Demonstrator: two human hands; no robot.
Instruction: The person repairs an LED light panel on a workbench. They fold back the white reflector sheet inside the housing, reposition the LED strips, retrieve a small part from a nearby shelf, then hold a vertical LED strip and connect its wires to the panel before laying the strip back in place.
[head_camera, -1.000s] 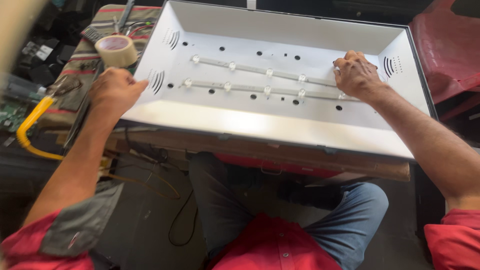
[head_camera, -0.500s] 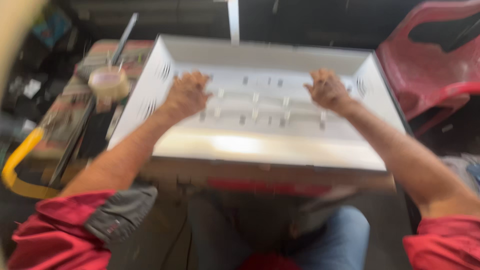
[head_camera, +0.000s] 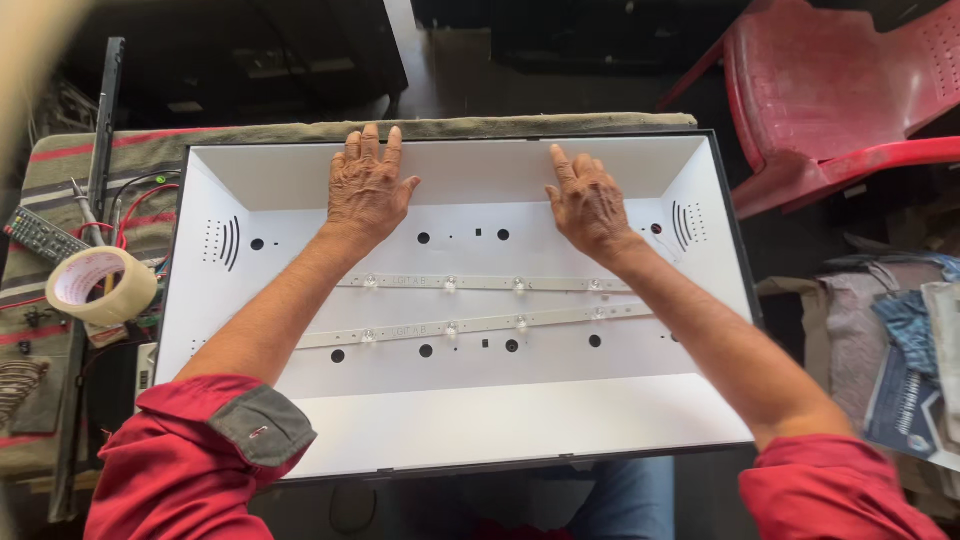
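1. The left hand (head_camera: 368, 190) lies flat, palm down, fingers spread and gripping nothing. It rests on the far sloped wall of a white backlight tray (head_camera: 480, 420), with the fingertips reaching the tray's upper rim.
2. The right hand (head_camera: 590, 205) is also open and flat, fingers loosely apart and holding nothing. It presses on the same far wall, right of centre, well apart from the left hand.
3. Both forearms stretch across the tray from the near edge, with red sleeves rolled up at the elbows.
4. The tray lies face up on a cloth-covered table (head_camera: 150, 145), filling most of the view. Its dark frame edge shows along the right and near sides.
5. Two thin LED strips (head_camera: 480, 284) run across the tray floor under the forearms, each carrying small round lenses. Dark round holes dot the floor around them.
6. Curved vent slots (head_camera: 228, 243) sit at the tray's left and right ends.
7. Left of the tray lie a roll of tape (head_camera: 100, 285), a remote control (head_camera: 40, 236) and red and black wires (head_camera: 135, 205).
8. A red plastic chair (head_camera: 840, 100) stands beyond the tray's right corner.
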